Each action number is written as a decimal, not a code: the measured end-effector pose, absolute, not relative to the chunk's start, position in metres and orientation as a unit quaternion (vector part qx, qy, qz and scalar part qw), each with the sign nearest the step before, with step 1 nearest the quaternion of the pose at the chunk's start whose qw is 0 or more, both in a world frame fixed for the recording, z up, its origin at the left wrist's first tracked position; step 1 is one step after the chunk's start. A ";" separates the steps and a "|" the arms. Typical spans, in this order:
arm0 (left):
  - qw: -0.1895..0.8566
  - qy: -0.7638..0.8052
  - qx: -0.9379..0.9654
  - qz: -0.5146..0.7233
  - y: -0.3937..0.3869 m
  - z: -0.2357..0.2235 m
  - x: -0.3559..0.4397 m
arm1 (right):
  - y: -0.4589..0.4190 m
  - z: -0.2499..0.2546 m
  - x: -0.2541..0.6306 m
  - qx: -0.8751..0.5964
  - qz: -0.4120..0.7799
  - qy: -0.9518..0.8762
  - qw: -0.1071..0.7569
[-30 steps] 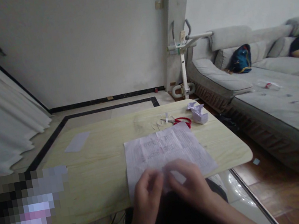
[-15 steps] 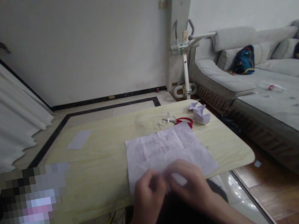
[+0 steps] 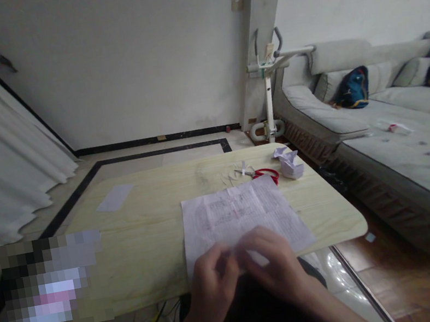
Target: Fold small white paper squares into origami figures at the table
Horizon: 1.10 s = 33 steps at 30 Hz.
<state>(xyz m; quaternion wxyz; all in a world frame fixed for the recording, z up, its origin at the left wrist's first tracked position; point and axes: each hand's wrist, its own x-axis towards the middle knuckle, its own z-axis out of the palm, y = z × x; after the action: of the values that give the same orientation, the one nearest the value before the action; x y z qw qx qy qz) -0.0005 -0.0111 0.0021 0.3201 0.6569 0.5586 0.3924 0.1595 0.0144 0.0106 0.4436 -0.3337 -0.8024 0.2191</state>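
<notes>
Curling fingers (image 3: pixel 262 237) nearly closed, grip unclear, left hand (image 3: pixel 214 277) and right hand (image 3: pixel 272 264) are by one sheet (image 3: pixel 236 212), one scissors (image 3: pixel 259 173) beyond.

Creased matt paper on a smooth, pale wood-grain tabletop (image 3: pixel 149 239).
Reaching the tabletop's near edge, the printed sheet (image 3: pixel 232 210) is thin, matt paper, softly creased; by the far right corner, the crumpled paper (image 3: pixel 292 165) is sharply wrinkled, and the scissors (image 3: pixel 258 173) pair grey metal blades with smooth red handles, apparently plastic. Toward the far left corner, the paper slip (image 3: pixel 115 198) looks flat and smooth. Beyond the right edge, the sofa (image 3: pixel 399 167) is matt grey cloth, the wood-look floor (image 3: pixel 405 272) glossy.
</notes>
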 end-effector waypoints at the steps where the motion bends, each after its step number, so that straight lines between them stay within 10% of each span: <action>1: 0.334 0.555 0.648 0.400 -0.011 0.002 -0.001 | 0.015 0.010 0.160 -0.336 0.220 -0.801 0.444; 33: 0.574 0.534 0.367 0.501 -0.005 0.005 0.000 | 0.011 0.021 0.176 -0.296 0.418 -0.773 0.374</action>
<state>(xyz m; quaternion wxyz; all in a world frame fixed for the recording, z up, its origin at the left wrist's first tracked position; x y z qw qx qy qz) 0.0001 -0.0051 0.0049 0.5740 0.3667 0.5336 0.5014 0.1759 0.0113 0.0215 0.3745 -0.2957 -0.7732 0.4177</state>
